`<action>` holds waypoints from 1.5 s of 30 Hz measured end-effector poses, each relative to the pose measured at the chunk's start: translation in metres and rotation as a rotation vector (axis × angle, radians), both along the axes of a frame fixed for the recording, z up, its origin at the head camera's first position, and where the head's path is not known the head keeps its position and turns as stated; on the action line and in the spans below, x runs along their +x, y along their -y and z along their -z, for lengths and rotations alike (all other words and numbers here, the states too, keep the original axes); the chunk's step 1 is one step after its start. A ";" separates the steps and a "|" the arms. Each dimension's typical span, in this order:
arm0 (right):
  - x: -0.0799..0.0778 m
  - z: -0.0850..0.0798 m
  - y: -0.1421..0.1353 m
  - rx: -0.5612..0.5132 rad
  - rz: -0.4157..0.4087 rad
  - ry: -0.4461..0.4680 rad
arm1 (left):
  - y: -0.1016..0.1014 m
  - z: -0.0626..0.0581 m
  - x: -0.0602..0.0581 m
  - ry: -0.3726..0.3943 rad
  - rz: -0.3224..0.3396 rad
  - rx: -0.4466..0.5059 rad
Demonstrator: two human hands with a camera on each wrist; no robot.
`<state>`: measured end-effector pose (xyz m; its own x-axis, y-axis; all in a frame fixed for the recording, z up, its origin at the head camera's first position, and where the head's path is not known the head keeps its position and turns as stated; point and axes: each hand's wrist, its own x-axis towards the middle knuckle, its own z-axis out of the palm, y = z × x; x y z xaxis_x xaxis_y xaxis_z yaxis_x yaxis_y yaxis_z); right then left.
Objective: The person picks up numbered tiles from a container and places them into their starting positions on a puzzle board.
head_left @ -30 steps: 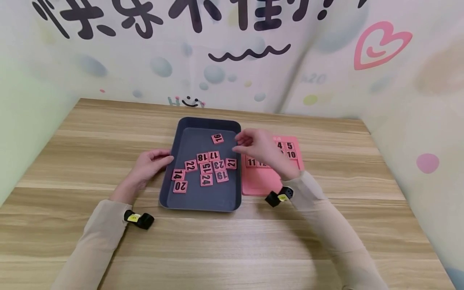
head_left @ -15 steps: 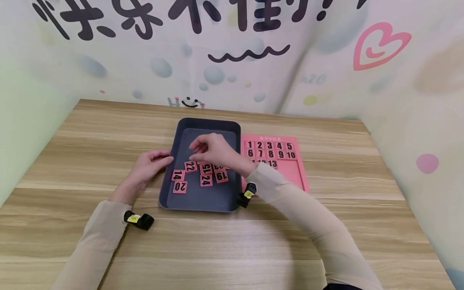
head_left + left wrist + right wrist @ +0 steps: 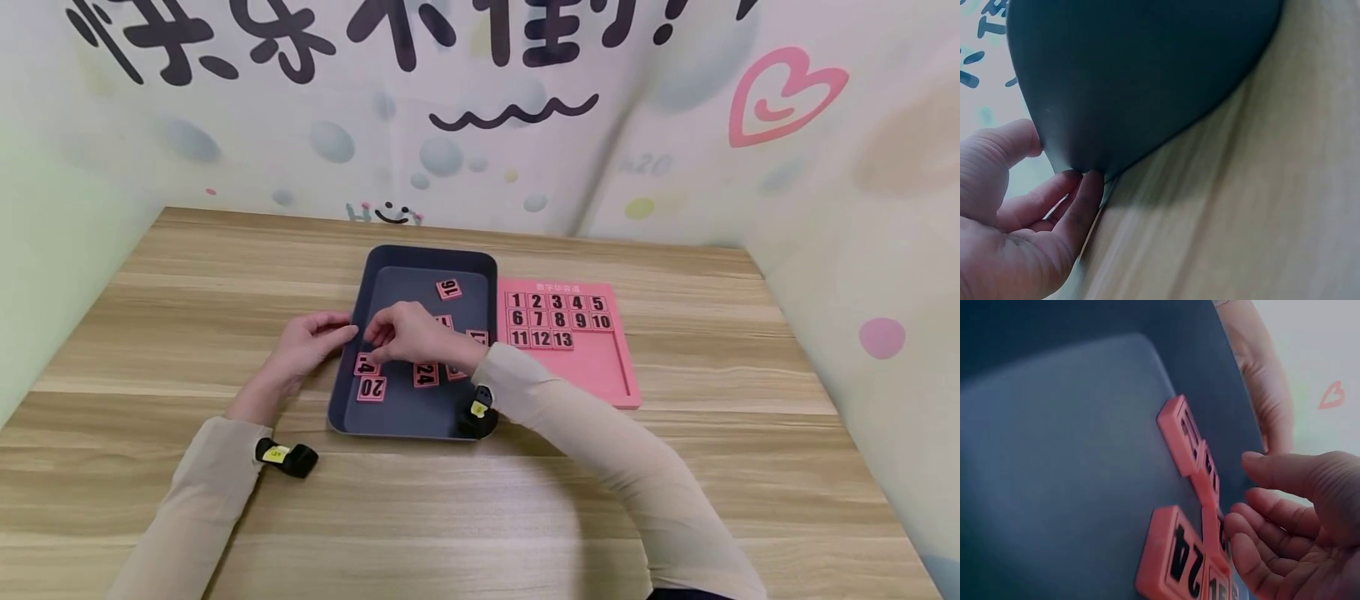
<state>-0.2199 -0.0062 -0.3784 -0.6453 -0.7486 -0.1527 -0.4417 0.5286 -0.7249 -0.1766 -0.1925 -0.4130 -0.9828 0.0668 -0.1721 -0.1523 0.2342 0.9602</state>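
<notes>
A dark tray [image 3: 405,417] holds several pink number tiles. My left hand [image 3: 307,343] holds the tray's left side, its thumb at the rim and its fingertips against the outer wall [image 3: 1141,94]. Over the tray, my right hand [image 3: 408,331] has loosely bent fingers near tile 14 [image 3: 365,365], partly covering it. Tile 20 [image 3: 372,388] lies just below. In the right wrist view, thumb and fingers are apart with nothing between them, close beside the tiles; tile 24 [image 3: 1179,559] is in front. The hand hides several middle tiles in the head view.
Against the tray's right side lies a pink board [image 3: 577,375] with tiles 1 to 13 set in rows. Tile 16 [image 3: 448,289] lies apart near the tray's far end. A printed wall sheet [image 3: 442,183] stands behind the wooden table [image 3: 480,517].
My right hand has moved left from the board side, across the tray, then down toward tile 14. Tiles 1 to 13 on the board have come into sight. The left hand has stayed put.
</notes>
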 end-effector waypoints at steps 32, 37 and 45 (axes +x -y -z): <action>-0.001 0.003 0.010 0.220 -0.150 -0.172 | 0.001 0.002 0.000 0.009 -0.005 0.035; -0.003 0.004 0.009 0.227 -0.141 -0.181 | 0.001 0.002 0.000 0.013 0.005 0.032; -0.001 0.003 0.010 0.272 -0.134 -0.230 | 0.001 0.003 -0.001 0.018 0.004 0.025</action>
